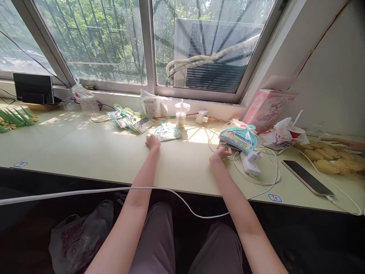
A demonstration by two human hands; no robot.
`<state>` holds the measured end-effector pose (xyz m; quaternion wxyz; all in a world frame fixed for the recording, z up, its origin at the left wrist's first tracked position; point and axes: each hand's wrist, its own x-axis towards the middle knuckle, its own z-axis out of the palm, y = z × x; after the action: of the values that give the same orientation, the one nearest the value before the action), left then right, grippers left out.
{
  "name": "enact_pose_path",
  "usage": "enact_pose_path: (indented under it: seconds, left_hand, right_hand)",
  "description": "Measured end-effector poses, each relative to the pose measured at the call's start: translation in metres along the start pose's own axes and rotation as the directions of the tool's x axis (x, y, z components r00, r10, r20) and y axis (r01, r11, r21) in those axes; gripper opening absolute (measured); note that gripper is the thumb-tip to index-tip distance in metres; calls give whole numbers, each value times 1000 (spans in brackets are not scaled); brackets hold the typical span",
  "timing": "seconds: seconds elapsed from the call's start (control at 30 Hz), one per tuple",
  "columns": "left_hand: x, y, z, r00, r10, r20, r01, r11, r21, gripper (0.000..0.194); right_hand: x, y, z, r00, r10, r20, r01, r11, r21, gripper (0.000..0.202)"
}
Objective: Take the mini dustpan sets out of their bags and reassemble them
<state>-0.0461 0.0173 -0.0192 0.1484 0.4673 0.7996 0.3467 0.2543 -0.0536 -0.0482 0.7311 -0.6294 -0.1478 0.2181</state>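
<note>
Beside the left edge of a teal dustpan-shaped packet (168, 132) lying flat on the table (182, 163), my left hand (153, 141) has its fingers curled; anything between them is hidden. My right hand (222, 153) is at the lower left of a stack of similar teal packets (238, 137), with its fingers bent against the underside; its exact hold is too small to make out. More green-rimmed packets (139, 121) lie in a pile to the back left of my left hand.
A lidded drink cup (180, 116) stands behind the middle packet. White cables and a power strip (251, 163) lie right of my right hand, near a phone (308, 178). A cable crosses before my knees. Another person's hand (346, 144) is at the far right over tan items (327, 156).
</note>
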Motion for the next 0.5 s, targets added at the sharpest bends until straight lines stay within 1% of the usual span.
enact_pose_path:
  seconds: [0.07,0.1,0.13,0.17,0.2,0.23,0.27,0.3,0.33,0.4,0.43,0.47,0.5]
  left_hand:
    - [2,2,0,1000,-25,-9,25,1000,-7,30]
    - [3,2,0,999,-36,-15,36,999,-6,33]
    - [4,3,-1,999,-38,-20,37,999,-21,36]
    - [5,3,-2,999,-30,-13,29,997,-67,39]
    - [5,3,-2,1000,-16,12,18,988,-153,40]
    - [4,4,-2,998,1,60,16,962,-273,40]
    - [3,5,-2,991,30,129,26,912,-410,38]
    - [1,6,-2,975,74,208,52,840,-541,36]
    - [-3,8,-2,948,136,287,85,762,-642,35]
    - [-12,13,-3,866,292,405,127,656,-744,37]
    - [-18,15,-5,813,374,446,134,625,-769,37]
    - [-23,18,-6,747,450,489,141,612,-779,37]
    - [-28,19,-9,668,512,540,152,616,-773,36]
  right_hand:
    - [-4,-1,5,999,28,-42,-27,999,21,41]
    - [-6,-3,7,998,47,-35,-46,998,35,37]
    - [-7,-5,8,998,63,18,-64,997,43,33]
    - [-9,-8,9,992,80,99,-85,995,43,29]
    - [-12,-10,10,976,98,195,-106,994,32,25]
    - [-16,-12,11,949,116,294,-125,992,10,22]
    - [-20,-14,11,912,133,387,-136,991,-21,19]
    - [-25,-15,12,868,145,476,-135,989,-54,17]
    - [-30,-16,13,809,144,571,-121,990,-77,19]
    - [-38,-17,15,677,83,732,-59,997,-59,30]
    - [-40,-18,16,627,29,778,-20,1000,-21,37]
    - [-42,-19,16,597,-26,802,19,1000,19,43]
    - [-42,-19,16,580,-73,811,57,997,50,47]
